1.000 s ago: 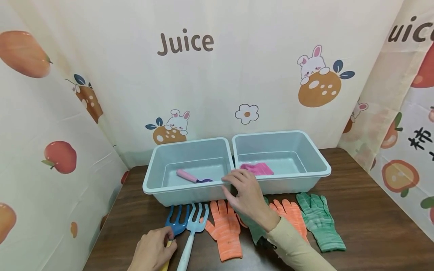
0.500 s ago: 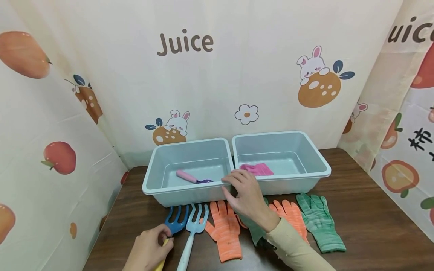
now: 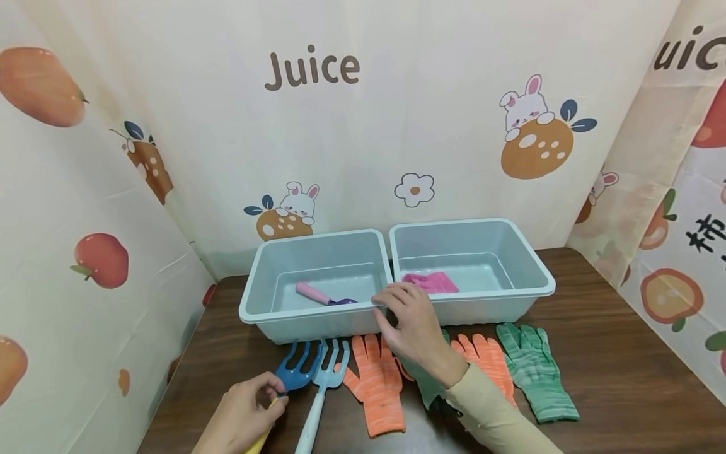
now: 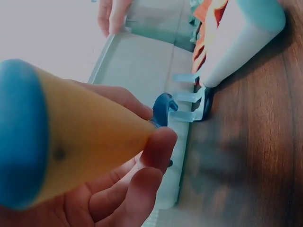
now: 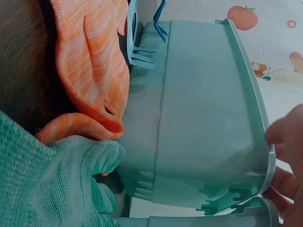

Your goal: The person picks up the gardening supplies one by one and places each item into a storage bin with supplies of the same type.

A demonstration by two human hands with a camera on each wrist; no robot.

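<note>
Two pale bins sit side by side at the far middle of the tabletop (image 3: 595,353). The left bin (image 3: 266,277) holds a pink-handled trowel (image 3: 317,295); the right bin (image 3: 527,265) holds a pink glove (image 3: 432,282). The left hand (image 3: 241,416), its grip curled round the yellow handle, holds the blue fork (image 3: 296,372) just near of the left bin. The right hand (image 3: 414,321), fingers relaxed, rests on the rims where the bins meet.

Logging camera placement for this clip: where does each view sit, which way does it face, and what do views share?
Head: looks forward and down at the table; shows left hand gripping the dark blue fork, right hand on the left bin.
Left wrist: from behind the palm along the fork's yellow handle; left fingers show.
Right wrist: low, along the left bin's front wall; right fingertips show.
Shared: all three show the left bin and both forks.
</note>
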